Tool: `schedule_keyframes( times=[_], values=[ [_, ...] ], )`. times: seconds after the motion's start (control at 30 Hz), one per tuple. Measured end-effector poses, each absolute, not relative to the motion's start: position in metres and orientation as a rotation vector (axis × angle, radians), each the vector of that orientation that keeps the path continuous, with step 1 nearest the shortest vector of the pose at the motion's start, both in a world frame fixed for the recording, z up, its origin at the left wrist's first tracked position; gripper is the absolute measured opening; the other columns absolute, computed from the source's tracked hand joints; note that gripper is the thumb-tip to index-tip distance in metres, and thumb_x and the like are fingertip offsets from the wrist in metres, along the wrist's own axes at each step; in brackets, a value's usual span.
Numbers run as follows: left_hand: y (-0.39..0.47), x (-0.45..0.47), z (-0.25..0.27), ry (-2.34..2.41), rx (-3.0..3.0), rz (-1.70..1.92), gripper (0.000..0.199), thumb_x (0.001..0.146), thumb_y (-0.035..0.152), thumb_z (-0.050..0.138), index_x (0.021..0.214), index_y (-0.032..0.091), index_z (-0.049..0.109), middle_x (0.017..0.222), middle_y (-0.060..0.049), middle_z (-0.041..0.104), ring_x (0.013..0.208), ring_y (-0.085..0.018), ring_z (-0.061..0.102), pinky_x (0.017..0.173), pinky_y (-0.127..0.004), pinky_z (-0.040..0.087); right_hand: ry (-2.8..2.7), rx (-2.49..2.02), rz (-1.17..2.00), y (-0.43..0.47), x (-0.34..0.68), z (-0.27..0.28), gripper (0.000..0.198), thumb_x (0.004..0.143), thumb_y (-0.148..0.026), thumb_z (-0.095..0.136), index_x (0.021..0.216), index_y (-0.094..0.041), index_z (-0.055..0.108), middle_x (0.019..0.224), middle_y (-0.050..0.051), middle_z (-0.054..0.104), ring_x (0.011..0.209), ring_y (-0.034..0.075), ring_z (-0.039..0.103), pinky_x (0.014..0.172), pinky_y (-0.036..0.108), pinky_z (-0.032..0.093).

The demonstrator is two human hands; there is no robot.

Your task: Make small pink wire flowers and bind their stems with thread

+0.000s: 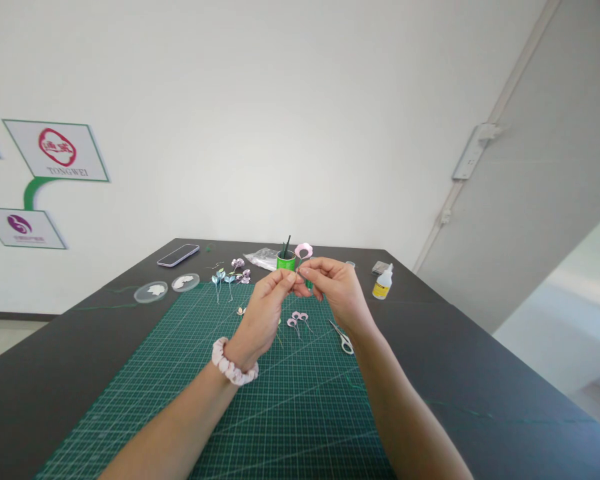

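My left hand (267,307), with a pale pink scrunchie (225,365) on its wrist, pinches thumb and forefinger together above the cutting mat. Fingertip to fingertip with it, my right hand (337,283) is also closed. A pink handmade flower (304,247) stands upright on its thin stem, the lower end of which runs between both hands' fingertips. The exact grip on the stem is partly hidden by the fingers. Behind the fingers, part of a green object (309,284) shows. Several small purple flowers (295,320) on wire stems lie on the mat below.
The green cutting mat (280,413) covers the middle of the dark table (480,373). Scissors (345,341) and a glue bottle (383,283) are at right. A green can (285,263), blue flowers (220,277), clear dishes (151,292) and a phone (179,255) lie farther back.
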State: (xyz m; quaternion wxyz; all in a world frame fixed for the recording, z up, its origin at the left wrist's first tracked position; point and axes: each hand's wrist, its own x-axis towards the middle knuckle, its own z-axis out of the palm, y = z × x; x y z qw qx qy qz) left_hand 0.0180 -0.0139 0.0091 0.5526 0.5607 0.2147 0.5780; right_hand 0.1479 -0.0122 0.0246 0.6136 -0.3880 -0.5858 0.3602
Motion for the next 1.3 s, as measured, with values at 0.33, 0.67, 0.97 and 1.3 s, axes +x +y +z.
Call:
schedule_keyframes(
  times=[0.33, 0.67, 0.97, 1.3],
  values=[
    [-0.0144, 0.0173, 0.0095, 0.494, 1.312, 1.360, 0.021, 0.087, 0.022, 0.055, 0.069, 0.017, 0.065, 0.067, -0.003, 0.064, 0.070, -0.016, 0.054, 0.074, -0.030, 0.042, -1.351, -0.884, 0.839, -0.0116, 0.1475, 0.0240, 0.017, 0.070, -0.034, 0.070, 0.069, -0.017, 0.071, 0.050, -0.003, 0.054, 0.042, 0.009, 0.038, 0.042, 0.024, 0.027],
    [-0.0141, 0.0181, 0.0095, 0.493, 1.263, 1.349, 0.021, 0.086, 0.025, 0.058, 0.068, 0.017, 0.064, 0.065, -0.002, 0.061, 0.067, -0.015, 0.054, 0.073, -0.030, 0.043, -1.360, -0.879, 0.845, -0.0123, 0.1471, 0.0240, 0.017, 0.070, -0.033, 0.069, 0.069, -0.017, 0.071, 0.051, -0.002, 0.056, 0.042, 0.008, 0.038, 0.041, 0.024, 0.027],
    [-0.0151, 0.0183, 0.0101, 0.503, 1.269, 1.340, 0.023, 0.087, 0.022, 0.053, 0.067, 0.017, 0.063, 0.064, -0.002, 0.060, 0.067, -0.015, 0.053, 0.073, -0.030, 0.042, -1.358, -0.875, 0.855, -0.0125, 0.1468, 0.0246, 0.016, 0.070, -0.033, 0.070, 0.069, -0.017, 0.071, 0.052, -0.001, 0.058, 0.043, 0.008, 0.039, 0.041, 0.024, 0.027],
    [-0.0165, 0.0185, 0.0113, 0.525, 1.267, 1.329, 0.023, 0.087, 0.021, 0.052, 0.067, 0.017, 0.062, 0.063, -0.001, 0.060, 0.065, -0.015, 0.053, 0.074, -0.031, 0.042, -1.343, -0.869, 0.873, -0.0132, 0.1465, 0.0244, 0.015, 0.069, -0.032, 0.071, 0.067, -0.017, 0.071, 0.052, -0.001, 0.058, 0.043, 0.008, 0.039, 0.041, 0.023, 0.028]
  ],
)
